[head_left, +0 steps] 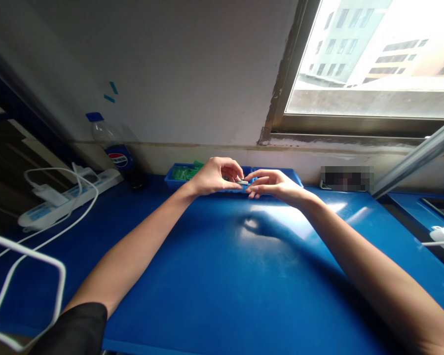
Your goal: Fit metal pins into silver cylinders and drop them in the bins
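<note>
Over the far side of the blue table, my left hand [217, 176] pinches a small, flat, whitish piece [243, 182] between thumb and fingers. Its exact kind is too small to make out. Close against the piece's right end is my right hand [268, 184], fingers slightly bent and apart; whether the tips touch it I cannot tell. Behind both hands sits a blue compartment tray [291, 176] with green packets [183, 172] in its left part. My hands hide much of the tray's middle.
A cola bottle [120, 155] stands at the back left, beside a white power strip [74, 197] with cables. A small framed object, blurred out [347, 178], leans against the wall at the back right. A metal post [418, 155] slants at the right, near a phone [442, 209].
</note>
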The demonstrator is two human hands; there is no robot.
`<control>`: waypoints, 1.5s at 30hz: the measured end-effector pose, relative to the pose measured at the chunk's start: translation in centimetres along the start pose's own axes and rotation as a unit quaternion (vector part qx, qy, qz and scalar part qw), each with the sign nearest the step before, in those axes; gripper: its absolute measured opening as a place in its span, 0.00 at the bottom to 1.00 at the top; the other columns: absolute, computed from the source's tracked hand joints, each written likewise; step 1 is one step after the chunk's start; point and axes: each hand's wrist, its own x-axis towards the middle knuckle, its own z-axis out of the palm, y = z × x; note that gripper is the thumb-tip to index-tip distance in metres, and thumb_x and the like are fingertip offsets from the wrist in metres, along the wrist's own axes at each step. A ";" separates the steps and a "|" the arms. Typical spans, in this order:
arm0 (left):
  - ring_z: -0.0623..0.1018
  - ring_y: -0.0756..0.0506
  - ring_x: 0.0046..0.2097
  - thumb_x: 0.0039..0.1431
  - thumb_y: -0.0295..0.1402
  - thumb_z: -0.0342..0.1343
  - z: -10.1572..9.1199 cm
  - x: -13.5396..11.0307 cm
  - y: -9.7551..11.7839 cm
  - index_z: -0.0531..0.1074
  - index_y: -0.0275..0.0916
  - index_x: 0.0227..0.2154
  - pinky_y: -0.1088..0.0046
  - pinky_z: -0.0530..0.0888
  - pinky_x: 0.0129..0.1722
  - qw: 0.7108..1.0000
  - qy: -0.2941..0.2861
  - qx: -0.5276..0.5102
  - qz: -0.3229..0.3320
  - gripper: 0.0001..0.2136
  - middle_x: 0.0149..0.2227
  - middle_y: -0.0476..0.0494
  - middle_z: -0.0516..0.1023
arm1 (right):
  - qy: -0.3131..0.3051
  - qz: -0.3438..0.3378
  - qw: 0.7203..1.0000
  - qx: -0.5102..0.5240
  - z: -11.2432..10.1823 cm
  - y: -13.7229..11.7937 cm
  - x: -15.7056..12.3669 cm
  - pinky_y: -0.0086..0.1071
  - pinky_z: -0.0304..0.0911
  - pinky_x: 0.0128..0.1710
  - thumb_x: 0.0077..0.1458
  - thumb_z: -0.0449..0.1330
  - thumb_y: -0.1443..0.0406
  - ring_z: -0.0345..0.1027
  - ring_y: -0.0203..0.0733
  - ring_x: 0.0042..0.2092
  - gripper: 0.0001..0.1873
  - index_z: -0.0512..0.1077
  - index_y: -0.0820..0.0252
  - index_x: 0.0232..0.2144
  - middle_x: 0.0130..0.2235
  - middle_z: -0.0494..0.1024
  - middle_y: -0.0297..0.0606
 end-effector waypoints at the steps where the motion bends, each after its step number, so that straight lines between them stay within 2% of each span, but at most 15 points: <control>1: 0.80 0.48 0.36 0.45 0.34 0.74 0.0 0.0 0.0 0.79 0.32 0.35 0.72 0.79 0.40 1.000 0.002 -0.001 -0.002 0.16 0.34 0.42 0.82 | 0.000 -0.001 1.000 0.004 0.1 -0.1 0.0 0.37 0.73 0.42 0.50 0.74 0.55 0.80 0.46 0.40 0.25 0.80 0.56 0.48 0.40 0.86 0.42; 6: 0.82 0.47 0.35 0.44 0.34 0.74 0.3 0.0 -0.4 0.75 0.32 0.35 0.72 0.79 0.39 1.000 0.003 -0.023 -0.012 0.18 0.32 0.44 0.81 | 0.023 -0.002 0.999 0.025 0.6 0.2 0.1 0.37 0.73 0.43 0.47 0.75 0.54 0.80 0.46 0.39 0.25 0.80 0.58 0.45 0.38 0.86 0.42; 11: 0.83 0.46 0.34 0.43 0.32 0.74 0.7 -0.1 -0.4 0.71 0.34 0.34 0.72 0.80 0.36 0.999 -0.002 -0.030 -0.032 0.19 0.30 0.44 0.81 | 0.049 0.002 0.999 0.024 1.2 0.6 0.4 0.38 0.72 0.42 0.46 0.76 0.53 0.77 0.42 0.35 0.24 0.81 0.60 0.41 0.33 0.84 0.40; 17: 0.80 0.48 0.32 0.43 0.36 0.74 1.0 -0.1 -0.3 0.72 0.35 0.32 0.76 0.76 0.33 0.999 0.000 0.035 -0.033 0.18 0.29 0.48 0.79 | 0.083 0.000 0.996 0.015 1.3 0.7 0.6 0.34 0.68 0.37 0.46 0.76 0.55 0.72 0.38 0.32 0.20 0.81 0.61 0.38 0.32 0.82 0.38; 23: 0.81 0.47 0.35 0.48 0.37 0.71 0.3 -0.1 0.0 0.74 0.35 0.32 0.75 0.75 0.36 0.996 -0.011 0.080 -0.031 0.14 0.32 0.47 0.80 | 0.090 0.011 0.996 0.010 0.9 0.6 0.5 0.34 0.68 0.35 0.46 0.76 0.55 0.71 0.37 0.30 0.20 0.82 0.60 0.38 0.31 0.82 0.37; 25: 0.80 0.48 0.33 0.50 0.38 0.70 -0.2 -0.2 0.4 0.75 0.36 0.31 0.76 0.73 0.33 0.990 -0.054 0.118 -0.048 0.13 0.30 0.48 0.80 | 0.111 0.006 0.994 -0.004 1.0 0.8 0.6 0.34 0.68 0.35 0.46 0.76 0.54 0.72 0.37 0.29 0.19 0.81 0.60 0.37 0.31 0.82 0.37; 28: 0.79 0.48 0.29 0.54 0.40 0.67 -0.6 -0.5 0.8 0.77 0.36 0.30 0.76 0.71 0.31 0.964 -0.198 0.149 -0.099 0.11 0.27 0.48 0.80 | 0.148 -0.036 0.988 -0.007 1.3 0.9 0.8 0.37 0.72 0.40 0.47 0.76 0.55 0.77 0.42 0.35 0.22 0.81 0.59 0.41 0.35 0.84 0.40; 30: 0.79 0.48 0.28 0.56 0.40 0.65 -0.4 -0.7 0.8 0.79 0.37 0.31 0.76 0.71 0.31 0.938 -0.277 0.161 -0.131 0.10 0.26 0.48 0.81 | 0.142 -0.062 0.988 0.005 1.5 0.9 0.9 0.39 0.74 0.44 0.47 0.76 0.55 0.79 0.47 0.42 0.25 0.81 0.58 0.46 0.43 0.85 0.43; 32: 0.80 0.48 0.29 0.57 0.39 0.64 -0.1 -0.8 0.6 0.80 0.39 0.33 0.77 0.70 0.32 0.918 -0.318 0.182 -0.150 0.09 0.25 0.49 0.81 | 0.128 -0.067 0.989 0.008 1.6 0.8 0.9 0.41 0.74 0.45 0.48 0.75 0.55 0.79 0.49 0.44 0.25 0.80 0.57 0.48 0.47 0.84 0.44; 36: 0.80 0.48 0.32 0.58 0.39 0.62 0.5 -0.8 0.2 0.81 0.41 0.37 0.78 0.69 0.32 0.898 -0.346 0.219 -0.159 0.09 0.28 0.50 0.83 | 0.135 -0.057 0.989 -0.011 1.2 0.8 0.7 0.37 0.74 0.40 0.52 0.73 0.55 0.79 0.45 0.38 0.18 0.82 0.59 0.42 0.39 0.85 0.43; 41: 0.80 0.48 0.33 0.60 0.41 0.60 0.4 -0.5 0.2 0.80 0.41 0.40 0.77 0.67 0.31 0.891 -0.347 0.244 -0.161 0.11 0.31 0.49 0.83 | 0.136 -0.047 0.990 -0.015 0.6 0.8 0.9 0.32 0.69 0.33 0.53 0.71 0.53 0.73 0.38 0.31 0.17 0.81 0.58 0.40 0.33 0.82 0.38; 43: 0.79 0.48 0.33 0.61 0.41 0.58 0.4 -0.4 0.1 0.79 0.41 0.39 0.77 0.68 0.31 0.888 -0.351 0.250 -0.159 0.11 0.30 0.49 0.83 | 0.116 -0.026 0.992 -0.033 0.6 0.7 1.0 0.30 0.65 0.28 0.52 0.70 0.52 0.69 0.36 0.27 0.17 0.80 0.59 0.36 0.28 0.79 0.35; 45: 0.79 0.48 0.32 0.63 0.40 0.57 0.7 -0.4 -0.1 0.78 0.41 0.39 0.76 0.67 0.31 0.887 -0.350 0.260 -0.153 0.10 0.30 0.49 0.82 | 0.061 0.013 0.995 -0.082 0.9 0.6 1.0 0.29 0.60 0.25 0.53 0.69 0.51 0.65 0.35 0.24 0.17 0.78 0.60 0.29 0.24 0.76 0.34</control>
